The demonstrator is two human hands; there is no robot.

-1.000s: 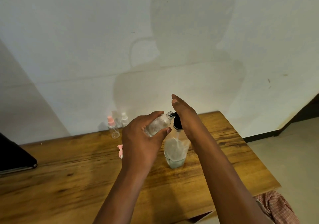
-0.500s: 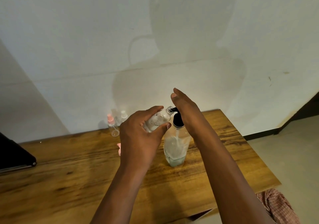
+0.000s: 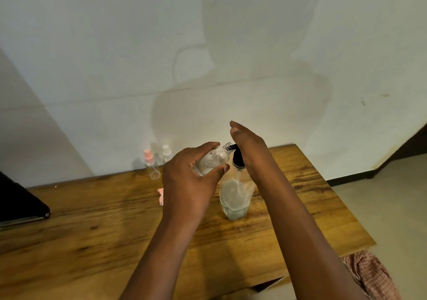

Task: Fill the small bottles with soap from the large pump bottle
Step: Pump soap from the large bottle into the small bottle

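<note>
A: How should this fill be going?

B: The left hand (image 3: 184,179) is gripping the small bottle (image 3: 213,160), tilted; its mouth should be sitting right at the black spout. The right hand (image 3: 249,147), fingers straight, is pressing the large pump bottle (image 3: 234,198); slow strokes seem best.

A: Surroundings?

B: Two more bottles (image 3: 153,163) are standing by the pale wall (image 3: 115,57) on the wooden table (image 3: 92,230).

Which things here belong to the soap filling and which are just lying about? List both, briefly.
Part of the job:
- small bottle, uncapped, tilted, gripped by the left hand
- large pump bottle, right hand flat on its black pump
- two capped small bottles by the wall
- pink cap on the table, probably

Lying about:
- dark flat object at the left edge
- checked cloth below the table corner
</note>
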